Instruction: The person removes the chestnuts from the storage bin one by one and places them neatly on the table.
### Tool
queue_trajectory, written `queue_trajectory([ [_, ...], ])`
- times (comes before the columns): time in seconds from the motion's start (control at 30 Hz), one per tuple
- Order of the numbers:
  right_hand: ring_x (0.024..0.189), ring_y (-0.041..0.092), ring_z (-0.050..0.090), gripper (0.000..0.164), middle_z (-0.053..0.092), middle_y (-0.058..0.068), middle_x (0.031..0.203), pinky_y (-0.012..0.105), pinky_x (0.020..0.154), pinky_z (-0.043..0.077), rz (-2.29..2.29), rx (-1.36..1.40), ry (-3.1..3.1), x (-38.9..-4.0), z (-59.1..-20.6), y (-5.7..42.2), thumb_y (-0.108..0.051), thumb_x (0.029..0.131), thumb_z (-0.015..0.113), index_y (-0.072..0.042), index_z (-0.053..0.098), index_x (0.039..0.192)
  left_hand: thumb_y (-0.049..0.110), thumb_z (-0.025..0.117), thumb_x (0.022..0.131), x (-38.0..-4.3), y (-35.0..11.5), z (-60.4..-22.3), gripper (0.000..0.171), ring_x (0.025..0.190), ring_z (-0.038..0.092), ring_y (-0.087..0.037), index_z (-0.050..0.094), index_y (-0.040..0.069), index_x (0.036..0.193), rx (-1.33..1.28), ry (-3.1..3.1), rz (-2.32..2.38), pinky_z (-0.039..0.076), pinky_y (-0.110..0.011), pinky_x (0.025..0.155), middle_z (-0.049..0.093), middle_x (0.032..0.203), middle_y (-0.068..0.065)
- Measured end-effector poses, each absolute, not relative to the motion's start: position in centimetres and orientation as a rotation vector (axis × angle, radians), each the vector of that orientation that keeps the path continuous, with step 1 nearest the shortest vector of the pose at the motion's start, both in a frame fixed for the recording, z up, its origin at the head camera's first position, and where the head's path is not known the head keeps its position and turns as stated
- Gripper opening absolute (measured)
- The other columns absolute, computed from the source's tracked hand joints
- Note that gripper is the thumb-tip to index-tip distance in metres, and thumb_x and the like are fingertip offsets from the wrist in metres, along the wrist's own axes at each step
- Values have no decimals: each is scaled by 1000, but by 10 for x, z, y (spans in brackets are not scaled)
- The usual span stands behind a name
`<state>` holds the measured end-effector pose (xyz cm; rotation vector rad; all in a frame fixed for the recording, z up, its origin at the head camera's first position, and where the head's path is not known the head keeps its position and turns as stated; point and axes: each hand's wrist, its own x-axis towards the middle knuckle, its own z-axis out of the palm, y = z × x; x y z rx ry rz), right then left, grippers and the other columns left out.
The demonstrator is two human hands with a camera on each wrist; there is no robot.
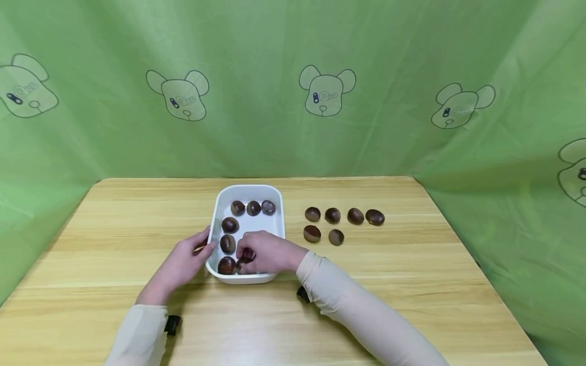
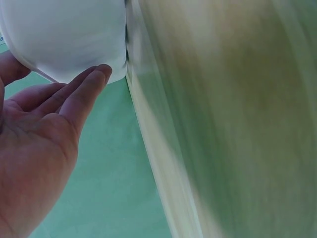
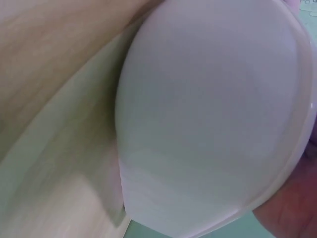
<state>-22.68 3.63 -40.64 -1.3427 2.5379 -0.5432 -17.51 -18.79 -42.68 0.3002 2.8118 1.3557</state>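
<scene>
A white rectangular tray [image 1: 211,264] with raised walls stands on the table. My left hand [image 1: 183,262] grips its left side, the thumb over the rim and the fingers [image 2: 86,96] along the outer wall. Inside, three chestnuts [image 1: 254,208] line the far end, and more run down the left side, ending with a chestnut [image 1: 226,265] in the near left corner. My right hand [image 1: 267,251] reaches into the near part of the tray, fingers pinching a chestnut [image 1: 247,255] beside that corner one. In the right wrist view, the tray's outer wall [image 3: 208,114] hides most of the hand.
To the right of the tray, several loose chestnuts [image 1: 332,215] lie on the wooden table [image 1: 389,284] in two rows, four behind and two in front. A green curtain [image 1: 256,127] with mouse-head outlines surrounds the far and side edges.
</scene>
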Motion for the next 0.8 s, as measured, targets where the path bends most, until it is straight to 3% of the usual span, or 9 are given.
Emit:
queue_trajectory([
  [0.23,88,8,55,28,61,-7,99,20,81,48,-637,-1290,2566,-225,-398,41,-24,84,80,-12,70,107,18,53,103,-176,-187,-428,52,122,52,-42,37,-4,147,294,2818,1350,46,-47,100,42,144,-27],
  [0.5,87,8,59,23,58,-7,96,19,81,51,-787,-1279,2573,-226,-388,52,-22,85,79,-11,69,103,16,53,103,-176,-186,-427,52,121,53,-43,37,-6,146,319,2837,1337,46,-48,99,43,143,-29],
  [0.8,90,11,61,21,63,-7,96,28,82,54,-1075,-1160,2584,-237,-370,80,-21,84,81,-15,69,100,17,52,103,-176,-187,-431,52,121,53,-43,36,-5,148,276,2828,1326,46,-49,99,43,143,-29],
])
